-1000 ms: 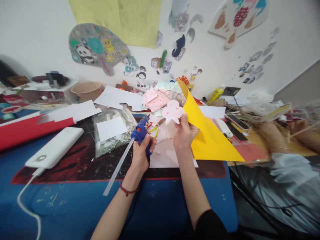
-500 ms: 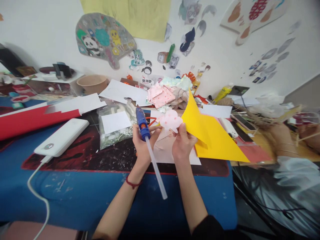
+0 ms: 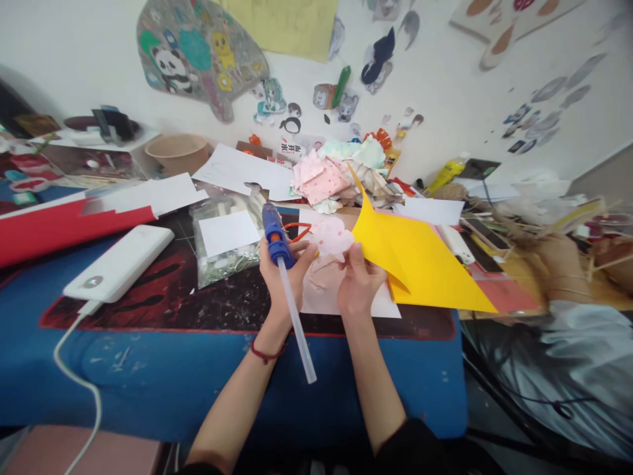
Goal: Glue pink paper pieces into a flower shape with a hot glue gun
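My left hand (image 3: 283,280) is closed around a blue hot glue gun (image 3: 277,234). A long translucent glue stick (image 3: 297,323) sticks out of its back end towards me. My right hand (image 3: 360,284) pinches the lower right edge of a pale pink flower-shaped piece (image 3: 332,239) with red spots. The tips of my left thumb and finger are close to the piece's left side; whether they touch it I cannot tell. Directly behind my right hand a yellow sheet (image 3: 425,264) curls up at its left edge. Under both hands lies a pale sheet (image 3: 316,297).
A white power bank (image 3: 119,264) with a cable lies left, near a red sheet (image 3: 74,227). A plastic bag (image 3: 217,267) with a white card is beside the glue gun. Folded cloths (image 3: 326,178) are piled at the back. Another person's arm (image 3: 564,267) rests at the right.
The flower-shaped piece has shifted slightly left and now looks more tilted. The yellow sheet's raised corner leans further left. Both hands keep their grips; the view has tipped down a little.
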`<action>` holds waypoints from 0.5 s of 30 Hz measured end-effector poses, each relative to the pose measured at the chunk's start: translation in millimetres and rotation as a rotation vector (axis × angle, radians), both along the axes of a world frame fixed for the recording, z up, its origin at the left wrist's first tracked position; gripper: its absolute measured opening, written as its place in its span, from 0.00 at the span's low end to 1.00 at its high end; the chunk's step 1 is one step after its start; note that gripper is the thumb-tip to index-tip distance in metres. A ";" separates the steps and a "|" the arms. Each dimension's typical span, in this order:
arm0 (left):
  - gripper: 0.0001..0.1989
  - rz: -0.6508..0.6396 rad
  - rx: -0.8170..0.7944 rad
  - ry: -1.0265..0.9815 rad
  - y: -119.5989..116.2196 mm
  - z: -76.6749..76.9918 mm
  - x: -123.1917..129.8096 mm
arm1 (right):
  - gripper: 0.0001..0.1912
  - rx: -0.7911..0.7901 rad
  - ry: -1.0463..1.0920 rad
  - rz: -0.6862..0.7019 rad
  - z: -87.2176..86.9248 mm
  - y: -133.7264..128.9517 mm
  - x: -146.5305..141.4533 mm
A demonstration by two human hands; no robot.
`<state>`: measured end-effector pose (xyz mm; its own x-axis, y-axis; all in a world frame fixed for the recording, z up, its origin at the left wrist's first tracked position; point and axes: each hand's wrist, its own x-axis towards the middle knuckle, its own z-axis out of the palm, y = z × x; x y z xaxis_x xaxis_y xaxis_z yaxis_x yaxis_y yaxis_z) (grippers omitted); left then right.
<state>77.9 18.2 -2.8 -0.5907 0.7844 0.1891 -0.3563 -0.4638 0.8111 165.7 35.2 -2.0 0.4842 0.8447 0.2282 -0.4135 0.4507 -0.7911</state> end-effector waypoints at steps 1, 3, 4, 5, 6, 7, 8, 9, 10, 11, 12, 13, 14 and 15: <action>0.25 0.005 -0.003 0.000 -0.5 0.7 0.0 | 0.18 0.011 -0.014 -0.009 0.5 -0.1 1.0; 0.25 0.012 -0.018 0.000 -1.1 1.7 -0.2 | 0.17 0.020 -0.054 -0.031 2.1 -0.3 4.6; 0.25 0.014 -0.027 -0.003 -1.2 1.9 -0.4 | 0.16 0.022 -0.073 -0.040 3.1 -0.3 7.3; 0.25 0.013 -0.035 -0.006 -1.2 2.0 -0.6 | 0.16 0.029 -0.085 -0.046 4.1 -0.4 10.7; 0.25 0.012 -0.038 -0.010 -1.2 1.9 -0.9 | 0.15 0.041 -0.092 -0.049 5.0 -0.3 15.0; 0.24 0.010 -0.039 -0.013 -1.2 1.9 -1.2 | 0.15 0.053 -0.097 -0.054 5.8 -0.2 20.0; 0.24 0.008 -0.042 -0.015 -1.2 1.9 -1.4 | 0.15 0.061 -0.101 -0.062 6.3 -0.2 25.7; 0.24 0.008 -0.046 -0.016 -1.3 1.9 -1.7 | 0.14 0.060 -0.106 -0.072 6.3 -0.2 31.9; 0.24 0.011 -0.051 -0.016 -1.4 2.2 -1.9 | 0.13 0.045 -0.117 -0.077 5.7 -0.6 38.5; 0.24 0.013 -0.058 -0.016 -1.5 2.5 -2.1 | 0.13 0.019 -0.136 -0.076 4.2 -1.3 45.3; 0.23 0.015 -0.063 -0.015 -1.6 2.9 -2.3 | 0.14 -0.016 -0.159 -0.065 1.7 -2.6 52.2; 0.23 0.016 -0.066 -0.015 -1.7 3.2 -2.4 | 0.14 -0.056 -0.186 -0.044 -1.8 -4.7 59.0; 0.23 0.013 -0.067 -0.016 -1.7 3.5 -2.5 | 0.15 -0.100 -0.214 -0.017 -6.0 -7.6 65.8; 0.23 0.008 -0.067 -0.017 -1.7 3.7 -2.6 | 0.17 -0.149 -0.243 0.012 -10.8 -11.5 72.3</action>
<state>75.4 16.5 0.9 -0.5998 0.7901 0.1263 -0.3669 -0.4119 0.8341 238.0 23.7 -12.7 0.4203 0.8829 0.2095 -0.2084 0.3186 -0.9247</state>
